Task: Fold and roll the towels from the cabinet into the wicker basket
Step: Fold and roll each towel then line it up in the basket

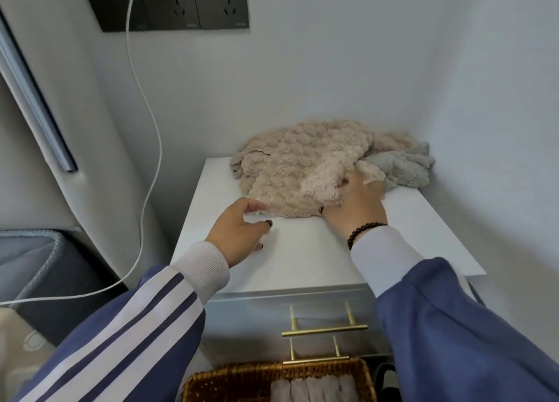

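A beige towel [298,167] lies crumpled on top of the white cabinet [302,250], with a grey towel [402,167] beside it. The right hand [355,203] grasps a fold of the beige towel; the left hand [239,230] pinches its near edge. The wicker basket [242,377] sits below, holding rolled towels [314,388].

My left hand [239,229] pinches the fluffy beige towel's [302,165] edge; my right hand [354,202] grips its folds atop the white cabinet [302,250].
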Motion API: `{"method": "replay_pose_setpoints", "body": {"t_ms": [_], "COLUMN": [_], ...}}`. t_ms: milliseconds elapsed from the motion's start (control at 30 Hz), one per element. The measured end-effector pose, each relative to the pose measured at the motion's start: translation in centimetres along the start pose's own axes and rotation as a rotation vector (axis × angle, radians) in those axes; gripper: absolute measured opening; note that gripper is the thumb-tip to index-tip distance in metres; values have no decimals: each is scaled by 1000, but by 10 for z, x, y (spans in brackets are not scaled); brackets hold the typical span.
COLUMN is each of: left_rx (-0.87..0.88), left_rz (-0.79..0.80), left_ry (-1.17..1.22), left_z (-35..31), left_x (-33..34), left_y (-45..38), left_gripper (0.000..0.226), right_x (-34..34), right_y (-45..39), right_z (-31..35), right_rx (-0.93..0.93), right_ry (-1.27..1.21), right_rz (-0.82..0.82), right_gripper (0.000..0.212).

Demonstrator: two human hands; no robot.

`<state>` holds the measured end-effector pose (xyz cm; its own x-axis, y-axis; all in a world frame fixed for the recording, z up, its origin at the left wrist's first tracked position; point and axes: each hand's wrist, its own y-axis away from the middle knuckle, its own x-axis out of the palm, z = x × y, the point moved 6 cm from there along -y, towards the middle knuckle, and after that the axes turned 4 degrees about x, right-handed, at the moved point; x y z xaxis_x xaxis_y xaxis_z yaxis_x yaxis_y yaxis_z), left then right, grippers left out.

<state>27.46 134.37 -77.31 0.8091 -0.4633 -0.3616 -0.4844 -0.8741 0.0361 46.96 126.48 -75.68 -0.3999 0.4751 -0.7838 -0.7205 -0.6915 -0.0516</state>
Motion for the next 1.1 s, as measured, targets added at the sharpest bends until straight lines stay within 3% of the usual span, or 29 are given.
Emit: {"method": "replay_pose_setpoints", "body": {"t_ms": [133, 267, 333, 400, 500, 600, 700, 800, 867, 1000, 1033, 1100], "left_rx": [-33, 59, 175, 309, 448, 510, 464, 419, 398, 376, 379, 380], "left_rz": [9, 26, 30, 7, -139, -232, -202, -101, -34, 18, 16, 7], "left_ry": [60, 43, -3, -104, -169, -188, -52, 106, 208, 295, 296, 293], "left_z": [1, -4, -10, -16, -28, -40, -39, -36, -38, -42, -43, -41], "left_x": [2, 5, 6, 8, 4, -4, -10, -12, -11, -12, -14, -21], "left_y": [0, 5, 9, 12, 21, 31, 36, 42, 47, 57, 58, 58], "left_gripper": [29, 51, 72, 76, 49, 37, 36, 20, 13, 6, 3, 22], "right_x": [-4, -24, -32, -36, -38, -45, -51, -54, -56, -36, -29, -24], "right_y": [-4, 14, 32, 50, 64, 60, 53, 51, 56, 77, 82, 82], "right_z": [9, 37, 54, 63, 66, 59, 48, 40, 42, 57, 57, 54], "right_rx": [-116, -275, -331, -341, -339, -324, -254, -187, -193, -313, -332, -338], "right_ry": [-14, -267, -408, -572, -702, -680, -707, -664, -608, -410, -355, -272], "right_rz": [-90, -107, -42, 67, 148, -18, -82, -67, -2, 368, 433, 432], "right_gripper": [5, 29, 22, 12, 19, 23, 27, 34, 48, 114, 116, 92]}}
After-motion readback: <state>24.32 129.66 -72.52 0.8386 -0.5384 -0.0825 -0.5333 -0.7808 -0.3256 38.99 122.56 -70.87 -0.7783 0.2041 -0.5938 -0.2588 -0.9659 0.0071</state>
